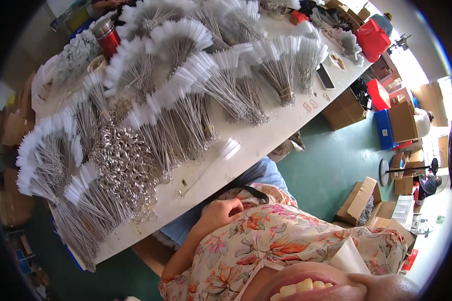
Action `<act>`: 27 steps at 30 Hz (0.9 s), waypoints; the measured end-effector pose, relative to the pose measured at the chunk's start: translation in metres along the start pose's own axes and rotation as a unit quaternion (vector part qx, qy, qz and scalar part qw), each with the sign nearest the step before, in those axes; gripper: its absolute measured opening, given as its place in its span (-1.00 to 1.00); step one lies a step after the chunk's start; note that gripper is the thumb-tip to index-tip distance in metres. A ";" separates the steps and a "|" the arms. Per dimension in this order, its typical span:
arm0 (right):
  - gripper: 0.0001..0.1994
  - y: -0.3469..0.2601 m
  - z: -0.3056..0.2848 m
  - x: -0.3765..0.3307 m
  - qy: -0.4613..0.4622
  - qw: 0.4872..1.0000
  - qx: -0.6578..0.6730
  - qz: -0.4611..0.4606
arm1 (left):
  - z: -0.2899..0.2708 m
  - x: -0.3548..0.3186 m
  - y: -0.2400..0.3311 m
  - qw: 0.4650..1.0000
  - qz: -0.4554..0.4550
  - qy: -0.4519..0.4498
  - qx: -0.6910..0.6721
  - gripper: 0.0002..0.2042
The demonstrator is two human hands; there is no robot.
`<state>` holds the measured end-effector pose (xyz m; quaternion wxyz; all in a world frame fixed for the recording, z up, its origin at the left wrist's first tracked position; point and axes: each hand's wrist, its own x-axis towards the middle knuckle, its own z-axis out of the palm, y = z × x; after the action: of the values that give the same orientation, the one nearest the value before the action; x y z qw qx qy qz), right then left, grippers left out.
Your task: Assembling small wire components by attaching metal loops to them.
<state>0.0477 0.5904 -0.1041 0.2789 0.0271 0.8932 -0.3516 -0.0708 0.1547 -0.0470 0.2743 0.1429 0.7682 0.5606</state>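
Observation:
Only one of my hands shows, my left hand (218, 213). It rests against my flowered shirt (286, 236) just below the table's edge, fingers curled in, with nothing visible in it. A black strap (251, 191) crosses the shirt next to it. Nearest on the white table (266, 138) lies a single long wire brush (206, 168) with a ring end. Beyond it are fanned bundles of white-bristled wire brushes (186, 108) and a heap of metal rings (125, 163). My right hand is out of sight.
A red flask (107, 36) stands at the table's far left and a dark phone (325, 76) lies near its right end. Cardboard boxes (359, 200), a blue box (384, 129) and a red bag (372, 39) sit on the green floor to the right.

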 end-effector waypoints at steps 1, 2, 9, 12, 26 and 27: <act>-0.84 0.001 0.003 0.003 0.008 1.000 0.003 0.000 | 0.000 0.002 -0.001 1.000 0.012 -0.008 0.022 -0.70; -0.84 0.001 0.006 0.009 0.013 1.000 0.007 -0.002 | -0.002 0.002 0.003 0.999 -0.007 -0.017 0.029 -0.71; -0.84 -0.001 0.010 0.045 0.024 1.000 0.016 -0.006 | 0.001 -0.002 -0.005 0.999 -0.015 -0.032 -0.020 -0.74; -0.83 -0.002 0.010 0.048 0.022 1.000 0.019 0.007 | 0.000 -0.004 -0.014 0.997 -0.009 -0.041 -0.071 -0.77; -0.80 -0.141 -0.028 0.091 -0.030 0.996 -0.056 -0.056 | 0.023 -0.115 -0.050 0.826 -0.272 0.062 -0.490 -0.82; -0.80 -0.149 -0.030 0.095 -0.040 0.996 -0.060 -0.060 | 0.037 -0.128 -0.054 0.821 -0.273 0.071 -0.496 -0.82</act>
<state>-0.0836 0.4838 -0.0442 0.2944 -0.0571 0.9007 -0.3143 0.0591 0.0980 -0.0728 0.3950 -0.2678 0.4115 0.7765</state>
